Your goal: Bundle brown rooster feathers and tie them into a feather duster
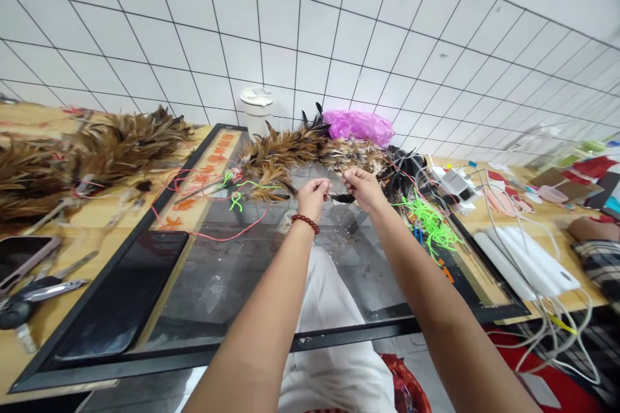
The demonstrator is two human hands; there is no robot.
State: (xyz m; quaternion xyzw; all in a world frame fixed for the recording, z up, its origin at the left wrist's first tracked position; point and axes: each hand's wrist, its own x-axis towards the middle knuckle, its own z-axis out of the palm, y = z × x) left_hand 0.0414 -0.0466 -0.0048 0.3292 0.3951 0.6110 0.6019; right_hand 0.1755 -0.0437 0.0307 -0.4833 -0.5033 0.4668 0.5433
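My left hand (313, 197) and my right hand (361, 186) are held close together above a glass table top (227, 277), both pinched shut on a small dark feather (341, 197) that stretches between them. A red bead bracelet (305, 222) circles my left wrist. Just beyond the hands lies a bundle of brown feathers (285, 158) with green cord (236, 199) and red cord (227, 235) trailing from it.
More brown feather bundles (82, 158) lie at the left. A white cup (256, 111) and a pink plastic bag (358, 126) stand by the tiled wall. Green strings (429, 222), a phone (22, 258), scissors (43, 287), white power banks (527, 264) and cables surround the glass.
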